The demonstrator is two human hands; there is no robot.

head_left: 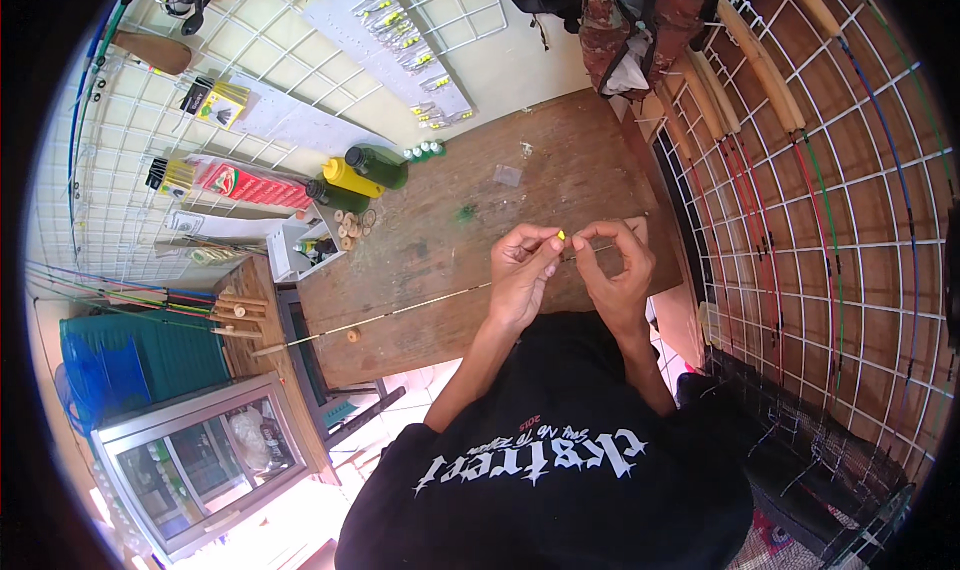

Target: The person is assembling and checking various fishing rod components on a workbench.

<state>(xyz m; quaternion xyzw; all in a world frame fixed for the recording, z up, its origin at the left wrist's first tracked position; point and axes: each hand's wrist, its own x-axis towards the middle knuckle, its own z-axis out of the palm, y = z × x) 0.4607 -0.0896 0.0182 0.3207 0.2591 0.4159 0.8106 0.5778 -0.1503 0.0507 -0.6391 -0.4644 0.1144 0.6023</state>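
Observation:
Just above the wooden table (420, 230), my left hand (522, 275) pinches a small bright yellow piece (561, 236) between thumb and fingertips. It is too small for me to tell its exact kind. Close by on its right, my right hand (618, 266) has thumb and forefinger pressed together. Whatever they hold, if anything, is too fine to make out. A thin pale fishing rod (400, 310) lies across the table, its handle to the left, and its other end passes behind my left hand.
Bottles, one a yellow bottle (350, 177), stand at the wall beside cork rings (350, 228) and a white box (290, 255). A small clear bag (507, 175) lies on the far tabletop. Rods hang on the right wire grid (790, 220); a glass cabinet (205, 460) stands lower left.

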